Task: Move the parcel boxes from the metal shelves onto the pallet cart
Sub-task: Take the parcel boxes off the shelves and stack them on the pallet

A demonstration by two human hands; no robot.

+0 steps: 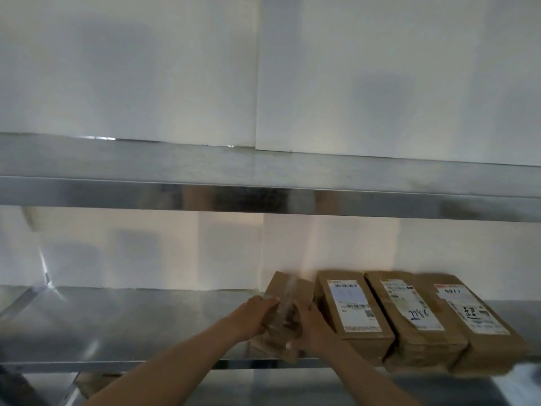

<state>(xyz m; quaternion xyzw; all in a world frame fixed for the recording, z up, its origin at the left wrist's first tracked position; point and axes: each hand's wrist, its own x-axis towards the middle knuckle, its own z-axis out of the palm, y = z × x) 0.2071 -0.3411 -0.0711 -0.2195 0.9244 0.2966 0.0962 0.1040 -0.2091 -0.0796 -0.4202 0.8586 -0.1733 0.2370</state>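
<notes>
A brown taped parcel box (288,291) lies on the lower metal shelf (131,323), near its front edge. My left hand (251,316) grips its left side and my right hand (311,329) grips its right side, both closed on it. Three more brown parcel boxes lie side by side to the right: one with a white barcode label (351,309), one marked with blue handwriting (409,315), and one at the far right (474,315). The pallet cart is out of sight.
The upper metal shelf (263,171) spans the frame above my hands, with nothing on it. A white wall panel (263,68) backs both shelves. Something brown (96,382) shows below the lower shelf at the left.
</notes>
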